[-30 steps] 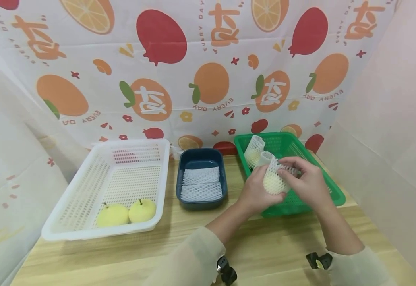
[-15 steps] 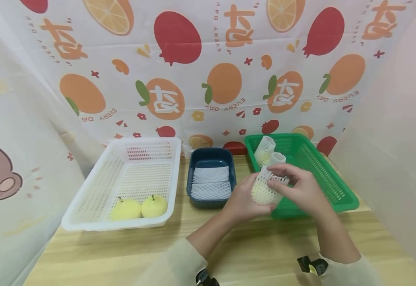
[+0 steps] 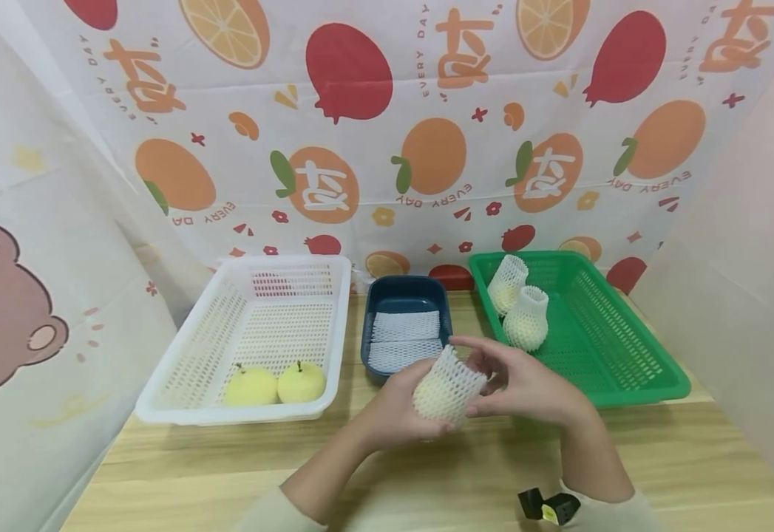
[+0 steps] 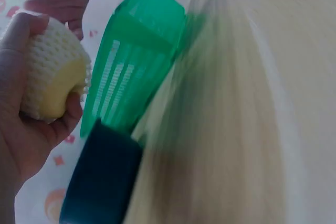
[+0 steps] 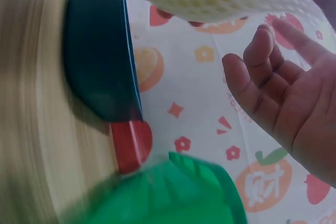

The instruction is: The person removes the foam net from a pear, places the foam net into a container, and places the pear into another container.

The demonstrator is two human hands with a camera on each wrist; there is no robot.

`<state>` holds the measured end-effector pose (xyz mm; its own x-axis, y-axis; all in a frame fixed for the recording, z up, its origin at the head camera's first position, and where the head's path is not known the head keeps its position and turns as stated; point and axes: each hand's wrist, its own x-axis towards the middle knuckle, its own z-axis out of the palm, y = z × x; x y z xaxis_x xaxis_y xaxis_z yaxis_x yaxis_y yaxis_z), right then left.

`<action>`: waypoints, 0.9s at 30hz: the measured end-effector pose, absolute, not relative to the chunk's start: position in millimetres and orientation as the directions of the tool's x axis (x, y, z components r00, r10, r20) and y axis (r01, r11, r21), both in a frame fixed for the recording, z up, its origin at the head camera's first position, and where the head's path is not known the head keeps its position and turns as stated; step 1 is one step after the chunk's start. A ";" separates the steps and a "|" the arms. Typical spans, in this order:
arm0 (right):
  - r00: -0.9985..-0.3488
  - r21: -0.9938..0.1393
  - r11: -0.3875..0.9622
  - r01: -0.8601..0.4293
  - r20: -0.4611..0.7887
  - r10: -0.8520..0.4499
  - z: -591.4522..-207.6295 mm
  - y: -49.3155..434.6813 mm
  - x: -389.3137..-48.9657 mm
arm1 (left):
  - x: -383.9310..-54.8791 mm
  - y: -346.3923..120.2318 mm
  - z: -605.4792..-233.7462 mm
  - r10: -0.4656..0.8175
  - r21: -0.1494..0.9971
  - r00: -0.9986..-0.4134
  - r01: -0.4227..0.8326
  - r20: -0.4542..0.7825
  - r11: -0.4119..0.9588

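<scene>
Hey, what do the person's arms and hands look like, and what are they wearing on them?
The left hand and right hand are both gloveless. The left sleeve and right sleeve are plain, pale beige, ending on the forearms. By the right cuff sits a small, blocky black device with a yellow patch. I see no cable.

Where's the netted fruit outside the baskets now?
The left hand grips the netted fruit in the head view, right of centre, this side of the dark blue tray, with the right hand alongside.
</scene>
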<state>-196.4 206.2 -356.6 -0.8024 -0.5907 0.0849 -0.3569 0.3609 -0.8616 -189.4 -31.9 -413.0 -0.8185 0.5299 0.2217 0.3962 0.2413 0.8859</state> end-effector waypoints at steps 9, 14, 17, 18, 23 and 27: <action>-0.731 -0.858 0.319 -0.404 0.092 -0.676 -366.8 192.6 -201.7 | -188.2 -58.7 -435.0 0.556 0.955 -0.828 0.218 0.072 0.201; -0.704 -0.861 0.317 -0.397 0.064 -0.707 -373.2 180.2 -205.1 | -189.8 -69.0 -444.8 0.591 0.968 -0.806 0.173 0.034 0.180; -0.693 -0.849 0.347 -0.397 0.030 -0.720 -376.7 173.6 -205.7 | -190.9 -73.7 -450.6 0.600 0.964 -0.800 0.178 0.024 0.199; -0.688 -0.843 0.359 -0.401 0.019 -0.725 -377.9 171.8 -205.8 | -191.7 -74.8 -452.4 0.605 0.962 -0.796 0.180 0.020 0.206; -0.686 -0.792 0.431 -0.433 -0.021 -0.727 -384.5 166.5 -207.8 | -198.5 -76.0 -459.4 0.642 0.949 -0.766 0.205 0.004 0.238; -0.709 -0.744 0.515 -0.427 -0.078 -0.701 -388.9 164.0 -210.1 | -203.0 -75.3 -463.6 0.669 0.946 -0.743 0.209 -0.012 0.248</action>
